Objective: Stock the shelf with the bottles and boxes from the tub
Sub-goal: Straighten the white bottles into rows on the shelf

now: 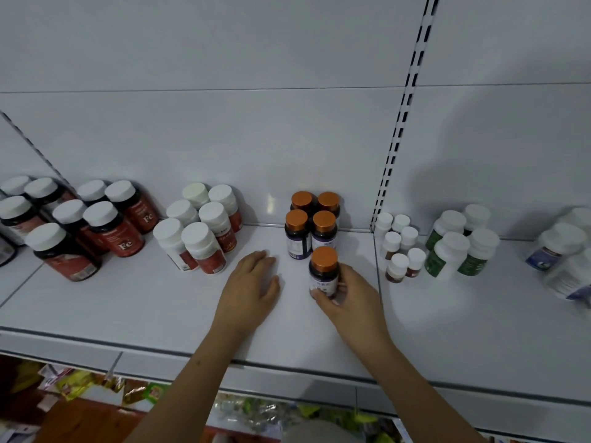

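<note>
The right hand (348, 298) has its fingers (323, 295) curled around a dark orange-capped bottle (323, 271), standing upright on the white shelf (160, 302) just in front of four matching orange-capped bottles (311, 223). The left hand (251, 290) rests flat on the shelf beside it, fingers straight and slightly apart, holding nothing. White-capped bottles (198, 228) stand grouped to either side.

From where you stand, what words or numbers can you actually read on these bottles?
"Fe": on the red label of a white-capped bottle at the left.
"Fe": on another red bottle behind it.
The orange-capped bottle held in the right hand: print too blurred.
All other labels: too small or blurred.
</note>
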A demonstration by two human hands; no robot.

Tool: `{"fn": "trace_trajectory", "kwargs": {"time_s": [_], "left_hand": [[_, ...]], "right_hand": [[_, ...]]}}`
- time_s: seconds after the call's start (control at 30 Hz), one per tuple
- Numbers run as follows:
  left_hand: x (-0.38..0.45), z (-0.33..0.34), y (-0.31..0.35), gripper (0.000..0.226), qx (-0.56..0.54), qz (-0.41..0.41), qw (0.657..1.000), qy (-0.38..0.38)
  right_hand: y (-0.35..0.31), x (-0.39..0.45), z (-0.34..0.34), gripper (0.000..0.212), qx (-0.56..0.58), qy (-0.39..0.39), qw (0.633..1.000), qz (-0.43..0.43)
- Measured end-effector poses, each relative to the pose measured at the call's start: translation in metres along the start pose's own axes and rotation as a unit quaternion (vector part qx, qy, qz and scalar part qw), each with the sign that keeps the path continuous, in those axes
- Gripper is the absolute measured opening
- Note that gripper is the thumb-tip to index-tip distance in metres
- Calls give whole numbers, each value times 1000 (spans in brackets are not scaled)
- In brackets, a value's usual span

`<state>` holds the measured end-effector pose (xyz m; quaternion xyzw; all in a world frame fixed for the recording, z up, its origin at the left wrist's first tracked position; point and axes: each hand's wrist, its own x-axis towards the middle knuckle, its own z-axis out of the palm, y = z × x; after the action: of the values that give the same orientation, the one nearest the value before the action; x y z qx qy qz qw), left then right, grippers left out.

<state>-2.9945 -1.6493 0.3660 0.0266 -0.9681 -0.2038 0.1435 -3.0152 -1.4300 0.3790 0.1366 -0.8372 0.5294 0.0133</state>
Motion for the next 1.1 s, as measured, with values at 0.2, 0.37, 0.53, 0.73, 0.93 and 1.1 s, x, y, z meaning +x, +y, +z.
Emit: {"fn": "trace_trajectory", "kwargs": {"time_s": [0.2, 0.37, 0.53, 0.73, 0.93, 1.1], "left_hand": [[1, 0, 0, 47, -2, -5, 1000, -5], [2, 1, -2, 46, -3, -2, 1000, -1], [4, 2, -4, 46, -5, 10, 1000, -3], [5, 5, -7, 44, -20, 20, 1000, 11], [-5, -14, -2, 26, -105, -6, 993, 59], [-34, -22, 29, 24, -197, 106, 973, 56]], "right_hand": [[-21, 24, 27, 47, -8, 24, 998, -64], [-4, 32, 42, 50, -68, 27, 994, -78], [0, 36, 48, 56, -100, 28, 992, -77], [-2, 39, 49, 60, -135, -5, 989, -67], [-6, -2, 23, 51, -136, 5, 990, -22], [-7, -47, -30, 31, -141, 132, 978, 76]]}}
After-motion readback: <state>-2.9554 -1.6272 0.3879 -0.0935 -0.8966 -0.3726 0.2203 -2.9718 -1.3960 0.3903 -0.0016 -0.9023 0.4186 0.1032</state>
